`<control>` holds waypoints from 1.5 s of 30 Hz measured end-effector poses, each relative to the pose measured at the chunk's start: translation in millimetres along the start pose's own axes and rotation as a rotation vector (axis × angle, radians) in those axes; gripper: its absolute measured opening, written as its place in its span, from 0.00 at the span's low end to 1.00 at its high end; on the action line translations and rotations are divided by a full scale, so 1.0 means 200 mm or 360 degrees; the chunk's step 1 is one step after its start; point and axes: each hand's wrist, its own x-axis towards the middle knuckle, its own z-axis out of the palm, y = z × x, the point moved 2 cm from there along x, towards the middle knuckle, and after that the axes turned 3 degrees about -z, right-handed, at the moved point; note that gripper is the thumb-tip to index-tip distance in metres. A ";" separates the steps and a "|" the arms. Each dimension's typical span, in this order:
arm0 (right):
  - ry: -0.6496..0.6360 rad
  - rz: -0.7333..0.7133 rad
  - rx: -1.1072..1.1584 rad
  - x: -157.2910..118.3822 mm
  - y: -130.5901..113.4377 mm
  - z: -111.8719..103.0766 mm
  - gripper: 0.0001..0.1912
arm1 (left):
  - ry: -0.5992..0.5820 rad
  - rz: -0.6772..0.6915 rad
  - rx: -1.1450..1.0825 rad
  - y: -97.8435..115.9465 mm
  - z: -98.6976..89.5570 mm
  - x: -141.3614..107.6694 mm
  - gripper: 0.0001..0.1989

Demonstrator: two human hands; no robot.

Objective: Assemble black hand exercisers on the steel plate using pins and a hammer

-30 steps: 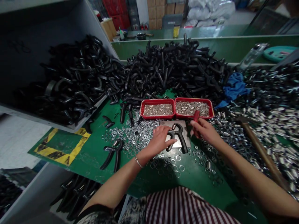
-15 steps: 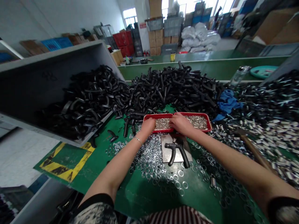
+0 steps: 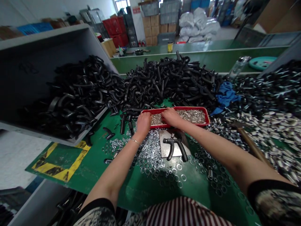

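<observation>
**Both hands down in the red trays on a green bench**

The green bench (image 3: 150, 191) is strewn with steel washers (image 3: 150, 157) below a heap of black handles (image 3: 164, 81); cartons and white sacks (image 3: 198, 26) stand far off. The black hand exerciser (image 3: 175, 149) lies on a steel plate (image 3: 164, 141). Fingers curled, the left hand (image 3: 143, 123) and right hand (image 3: 171, 116) press into small silver parts (image 3: 157, 119) in the red trays (image 3: 175, 108); any hold is hidden. The right hand has shifted left, nearer the left.
</observation>
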 end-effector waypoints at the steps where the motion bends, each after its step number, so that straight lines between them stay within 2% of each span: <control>1: 0.0031 0.0012 0.0036 0.00 0.00 -0.01 0.09 | 0.0080 -0.0017 -0.0070 0.00 -0.01 -0.02 0.11; 4: 0.0136 0.0041 0.0158 -0.07 0.02 -0.05 0.09 | 0.0185 0.0020 -0.0313 0.03 -0.04 -0.13 0.10; 7: 0.0256 0.0090 0.0410 -0.29 0.02 -0.06 0.09 | 0.0115 0.0236 -0.0507 0.14 -0.06 -0.28 0.10; 10: 0.0433 0.0149 0.0827 -0.57 0.00 -0.01 0.08 | -0.0040 0.0397 -0.0603 0.29 -0.06 -0.41 0.10; 12: 0.0500 0.0084 0.0908 -0.73 -0.04 0.05 0.08 | -0.0112 0.0435 -0.0604 0.37 -0.03 -0.46 0.11; 14: 0.0537 -0.0011 0.0879 -0.81 -0.08 0.12 0.07 | -0.0137 0.0467 -0.0557 0.43 0.01 -0.49 0.12; 19: 0.0660 -0.0039 0.0753 -0.84 -0.11 0.20 0.07 | -0.0085 0.0568 -0.0463 0.46 0.08 -0.52 0.13; 22: 0.0699 -0.0040 0.0675 -0.84 -0.11 0.21 0.08 | -0.0078 0.0617 -0.0543 0.43 0.09 -0.53 0.12; 28: 0.0698 -0.0067 0.0389 -0.83 -0.14 0.22 0.12 | -0.0153 0.0554 -0.0573 0.42 0.07 -0.51 0.11; 33: 0.0487 -0.0124 0.0154 -0.82 -0.15 0.20 0.17 | -0.0138 0.0706 -0.0313 0.45 0.04 -0.49 0.13; 36: 0.0342 -0.0204 0.0250 -0.85 -0.15 0.17 0.16 | -0.0160 0.0878 -0.0082 0.49 0.01 -0.49 0.14; 38: 0.0319 -0.0226 0.0413 -0.89 -0.13 0.14 0.15 | -0.0175 0.0998 0.0061 0.51 -0.01 -0.48 0.14; 42: 0.0386 0.0003 0.0522 -1.04 -0.01 0.05 0.16 | -0.0213 0.1109 0.0160 0.52 -0.04 -0.47 0.13; 45: 0.0414 0.0244 0.0364 -1.24 0.20 -0.03 0.16 | -0.0225 0.1082 0.0109 0.49 -0.03 -0.48 0.12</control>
